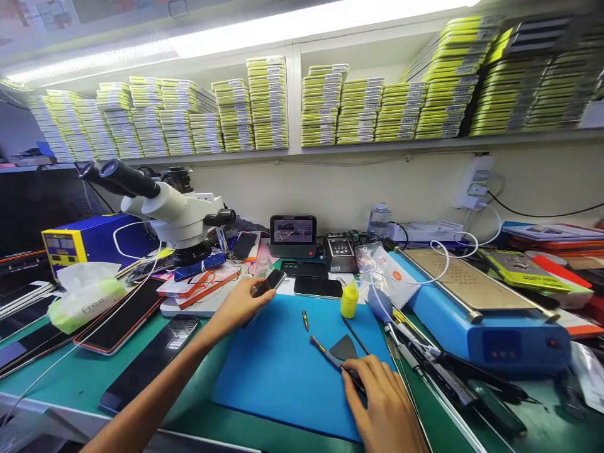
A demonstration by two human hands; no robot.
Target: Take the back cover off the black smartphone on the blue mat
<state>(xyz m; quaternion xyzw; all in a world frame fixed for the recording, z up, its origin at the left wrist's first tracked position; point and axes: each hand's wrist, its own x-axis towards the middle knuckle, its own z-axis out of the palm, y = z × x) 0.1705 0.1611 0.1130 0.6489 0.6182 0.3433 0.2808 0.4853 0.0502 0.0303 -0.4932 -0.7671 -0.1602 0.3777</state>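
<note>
At the blue mat's upper left corner, my left hand [246, 298] is closed on a dark smartphone [276, 279], thumb and fingers at its edges. My right hand [385, 402] rests at the lower right of the mat [278, 371], its fingers curled over the dark handle of a slim tool with a brass-coloured end [319, 344]. Touching that tool is a dark, flat triangular pick [344, 350]. Close by lie a thin dark rod [355, 335] and a small yellow-and-black bit [305, 321]. A yellow bottle [349, 299] stands at the mat's far edge.
A microscope [174, 217] stands at the left over stacked items. Several phones, one a large black one [148, 362], lie left of the mat. To the right are a blue heating plate machine [500, 327], loose hand tools [429, 358] and a white cable [446, 264].
</note>
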